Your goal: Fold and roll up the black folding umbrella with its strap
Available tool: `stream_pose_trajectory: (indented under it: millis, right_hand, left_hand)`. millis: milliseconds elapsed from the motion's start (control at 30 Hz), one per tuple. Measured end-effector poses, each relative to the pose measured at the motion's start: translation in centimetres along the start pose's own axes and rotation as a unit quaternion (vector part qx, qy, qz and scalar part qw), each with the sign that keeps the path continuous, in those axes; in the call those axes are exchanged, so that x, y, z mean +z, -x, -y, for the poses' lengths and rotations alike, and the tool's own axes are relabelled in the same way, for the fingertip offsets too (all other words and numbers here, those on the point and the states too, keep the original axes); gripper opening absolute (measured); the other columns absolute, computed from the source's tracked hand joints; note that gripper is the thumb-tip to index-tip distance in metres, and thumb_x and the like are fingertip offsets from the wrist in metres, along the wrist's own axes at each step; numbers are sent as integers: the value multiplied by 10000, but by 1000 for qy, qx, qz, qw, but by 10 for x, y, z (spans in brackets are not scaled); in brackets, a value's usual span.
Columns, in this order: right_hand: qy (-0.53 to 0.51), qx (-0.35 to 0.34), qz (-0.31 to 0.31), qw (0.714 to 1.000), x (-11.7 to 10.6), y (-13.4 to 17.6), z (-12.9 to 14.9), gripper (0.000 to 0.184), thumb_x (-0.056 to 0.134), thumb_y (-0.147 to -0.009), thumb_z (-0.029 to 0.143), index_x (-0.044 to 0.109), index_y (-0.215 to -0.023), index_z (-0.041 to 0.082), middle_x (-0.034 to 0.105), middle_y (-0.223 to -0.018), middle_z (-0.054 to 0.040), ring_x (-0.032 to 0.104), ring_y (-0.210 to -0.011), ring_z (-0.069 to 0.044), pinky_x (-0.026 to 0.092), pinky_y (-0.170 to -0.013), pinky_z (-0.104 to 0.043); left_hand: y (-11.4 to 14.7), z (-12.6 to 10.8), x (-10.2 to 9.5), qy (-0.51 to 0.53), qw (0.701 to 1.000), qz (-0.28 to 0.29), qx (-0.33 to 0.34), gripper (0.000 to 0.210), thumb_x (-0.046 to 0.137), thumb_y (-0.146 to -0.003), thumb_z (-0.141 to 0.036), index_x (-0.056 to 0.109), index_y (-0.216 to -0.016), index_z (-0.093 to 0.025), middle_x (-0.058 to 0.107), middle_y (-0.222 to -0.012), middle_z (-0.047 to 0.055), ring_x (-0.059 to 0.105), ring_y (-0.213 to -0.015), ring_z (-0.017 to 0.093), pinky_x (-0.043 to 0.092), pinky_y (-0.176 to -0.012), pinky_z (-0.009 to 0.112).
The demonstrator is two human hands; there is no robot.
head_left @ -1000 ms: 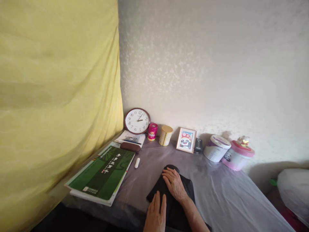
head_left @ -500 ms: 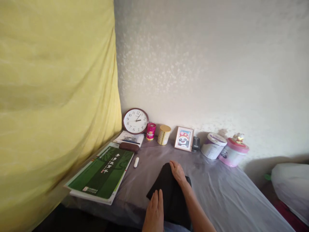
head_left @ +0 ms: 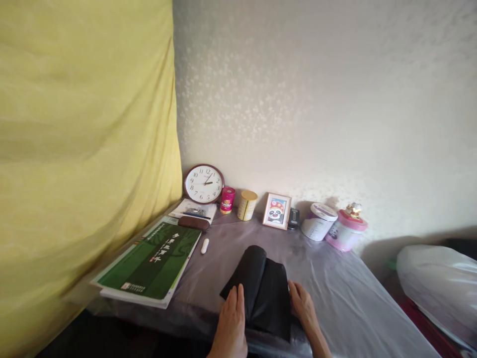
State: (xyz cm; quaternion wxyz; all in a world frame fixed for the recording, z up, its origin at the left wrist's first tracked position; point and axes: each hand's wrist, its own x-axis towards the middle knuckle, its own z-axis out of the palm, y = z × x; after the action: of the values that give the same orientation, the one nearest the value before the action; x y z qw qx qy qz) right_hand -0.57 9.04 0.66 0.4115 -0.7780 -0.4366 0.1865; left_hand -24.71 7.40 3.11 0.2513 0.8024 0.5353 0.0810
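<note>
A folded piece of black fabric lies near the front edge of the table, with a rounded fold on its left and a flatter part on its right. My left hand rests along the fabric's left front side, fingers straight and close together. Beside the right edge of the fabric is my right hand, its fingers stretched out and their tips at that edge. No grip on the fabric shows in either hand.
A green book and a small white object lie to the left. Along the wall stand a clock, a pink can, a yellow-lidded can, a picture frame and two tubs. A yellow curtain hangs left.
My right hand has moved from the top of the fabric down to its right edge, uncovering the fold. My left hand stays at the left side. The view has shifted slightly.
</note>
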Motion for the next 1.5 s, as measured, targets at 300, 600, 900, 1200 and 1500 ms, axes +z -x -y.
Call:
stream_pose_trajectory:
  millis: [300,600,900,1200,1500]
  right_hand:
    - [-108,2,40,993,12,4,43,424,492,-700,586,627,-646,187,622,-602,-21,586,-623,-208,433,-530,-279]
    - [-186,-77,72,977,31,-3,99,398,523,-725,561,603,-700,173,570,-604,2,512,-595,-164,380,-504,-246]
    - [-124,-70,77,987,83,-20,106,355,515,-730,469,633,-855,159,650,-688,-41,603,-677,-205,458,-577,-280]
    - [-55,-44,122,990,104,-31,103,325,515,-750,339,587,-987,129,680,-701,-58,648,-704,-222,472,-577,-285]
    - [-42,-134,259,956,99,-11,114,259,401,-843,379,567,-895,187,702,-736,-19,631,-614,-129,454,-547,-227]
  left_hand:
    - [-2,0,5,11,1000,-15,-6,937,421,-539,54,44,-1387,-74,156,-1479,163,200,-1354,244,220,-1093,331]
    - [-5,6,16,9,1000,-22,1,994,443,-495,58,36,-1391,-85,150,-1477,184,208,-1350,259,238,-1085,342]
    - [-8,3,9,-18,1000,-2,-17,970,473,-498,45,87,-1383,-41,157,-1474,192,195,-1354,270,219,-1100,353]
    - [-9,20,14,-18,1000,-5,8,750,455,-649,-47,220,-1360,-4,248,-1444,203,258,-1334,258,248,-1096,360]
    - [2,44,17,-5,995,-88,35,645,490,-729,-255,342,-1318,-36,413,-1350,209,420,-1234,287,376,-1016,381]
